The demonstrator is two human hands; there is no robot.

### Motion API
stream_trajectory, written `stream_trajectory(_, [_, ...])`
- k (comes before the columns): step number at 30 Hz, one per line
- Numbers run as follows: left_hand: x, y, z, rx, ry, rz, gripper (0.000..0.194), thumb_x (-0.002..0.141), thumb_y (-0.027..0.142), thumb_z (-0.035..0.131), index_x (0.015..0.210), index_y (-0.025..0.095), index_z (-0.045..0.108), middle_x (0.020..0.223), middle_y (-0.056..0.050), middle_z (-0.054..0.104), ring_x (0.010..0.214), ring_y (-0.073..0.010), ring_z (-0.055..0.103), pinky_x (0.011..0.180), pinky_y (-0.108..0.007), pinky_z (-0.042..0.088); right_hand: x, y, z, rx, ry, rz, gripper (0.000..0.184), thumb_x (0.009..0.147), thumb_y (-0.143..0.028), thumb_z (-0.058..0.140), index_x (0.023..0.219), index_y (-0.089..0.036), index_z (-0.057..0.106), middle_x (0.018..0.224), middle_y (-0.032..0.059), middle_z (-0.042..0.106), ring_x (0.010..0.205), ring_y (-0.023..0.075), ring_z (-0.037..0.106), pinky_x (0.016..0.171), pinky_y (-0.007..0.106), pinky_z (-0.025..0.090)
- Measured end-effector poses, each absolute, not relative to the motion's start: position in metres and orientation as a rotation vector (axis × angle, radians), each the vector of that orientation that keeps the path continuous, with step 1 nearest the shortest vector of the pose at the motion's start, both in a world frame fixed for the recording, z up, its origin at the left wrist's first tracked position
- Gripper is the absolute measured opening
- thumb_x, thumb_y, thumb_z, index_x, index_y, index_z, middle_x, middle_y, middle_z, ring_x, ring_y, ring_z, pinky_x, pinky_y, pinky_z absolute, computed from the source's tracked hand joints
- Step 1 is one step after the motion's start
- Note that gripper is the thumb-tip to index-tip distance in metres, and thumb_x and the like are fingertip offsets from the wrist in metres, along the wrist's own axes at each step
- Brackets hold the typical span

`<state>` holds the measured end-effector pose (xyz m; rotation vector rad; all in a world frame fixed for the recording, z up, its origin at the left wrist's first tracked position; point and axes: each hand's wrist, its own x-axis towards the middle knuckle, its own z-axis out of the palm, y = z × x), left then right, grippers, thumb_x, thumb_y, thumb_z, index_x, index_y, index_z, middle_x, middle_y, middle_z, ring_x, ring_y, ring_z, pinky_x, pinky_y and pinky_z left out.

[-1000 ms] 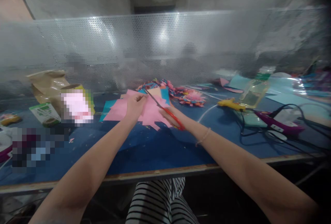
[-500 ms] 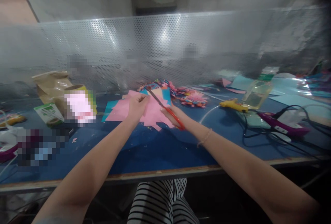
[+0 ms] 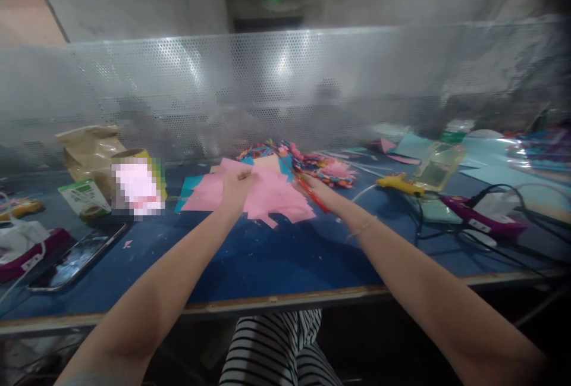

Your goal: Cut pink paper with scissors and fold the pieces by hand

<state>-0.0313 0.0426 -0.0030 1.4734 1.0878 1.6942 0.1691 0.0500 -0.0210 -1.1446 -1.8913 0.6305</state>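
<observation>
My left hand (image 3: 237, 188) is closed, its fingertips pinched together on pink paper (image 3: 285, 198). Which sheet or piece lies between the fingers is hard to make out. To the right, my right hand (image 3: 316, 191) is closed around red-handled scissors (image 3: 313, 193). Their blades point up and away, beside the right edge of the pink paper. Blue paper (image 3: 188, 187) shows from under the pink sheets at the left. Just behind lies a clump of multicoloured cut-paper pieces (image 3: 303, 157), with a pink fringed paper flower (image 3: 336, 170) at its right.
At left are a phone (image 3: 78, 258), a tissue pack (image 3: 33, 249), a small green-and-white box (image 3: 84, 197), a roll of tape (image 3: 154, 166) and a brown paper bag (image 3: 89, 148). At right stand a bottle (image 3: 441, 163), a yellow glue gun (image 3: 400, 184), a purple tissue pack (image 3: 486, 216) and cables.
My right hand has moved right with the scissors, away from the left hand and the middle of the pink paper. The left hand stays nearly in place.
</observation>
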Motion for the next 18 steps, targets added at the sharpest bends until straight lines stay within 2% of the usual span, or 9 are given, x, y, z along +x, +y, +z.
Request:
stream_trajectory(3, [-0.031,0.042,-0.003,1.454,1.145,1.691,0.014,0.055,0.023,0.059,0.065,0.014,0.064,0.059,0.0,0.06,0.059,-0.0119,0.052,0.055,-0.023,0.04,0.165,0.043,-0.019,-1.133,-1.992,0.662,0.042,0.066,-0.055,0.046,0.077,-0.014,0.051,0.066,-0.0001,0.049,0.061,0.0108,0.045,0.056,0.023,0.035])
stream_trajectory(8, [-0.031,0.04,-0.001,1.462,1.161,1.671,0.012,0.054,0.02,0.059,0.063,0.016,0.066,0.066,-0.002,0.064,0.069,-0.014,0.055,0.065,-0.024,0.041,0.158,0.031,-0.011,-1.199,-2.09,0.654,0.039,0.065,-0.053,0.047,0.072,-0.015,0.047,0.061,-0.0021,0.042,0.056,0.0084,0.038,0.051,0.022,0.03])
stream_trajectory(12, [-0.029,0.038,0.0,1.464,1.145,1.667,0.012,0.053,0.02,0.06,0.062,0.016,0.066,0.066,-0.002,0.064,0.069,-0.0145,0.056,0.066,-0.025,0.041,0.156,0.025,-0.008,-1.221,-2.071,0.838,0.036,0.068,-0.051,0.045,0.072,-0.015,0.045,0.053,-0.0057,0.032,0.045,0.0047,0.03,0.043,0.019,0.024])
stream_trajectory(18, [-0.029,0.039,-0.001,1.42,1.106,1.62,0.017,0.052,0.022,0.061,0.066,0.014,0.066,0.066,-0.003,0.064,0.064,-0.013,0.055,0.061,-0.024,0.041,0.157,0.018,-0.006,-1.193,-2.012,1.14,0.033,0.072,-0.05,0.043,0.075,-0.017,0.041,0.049,-0.0074,0.028,0.037,0.0023,0.024,0.035,0.018,0.017])
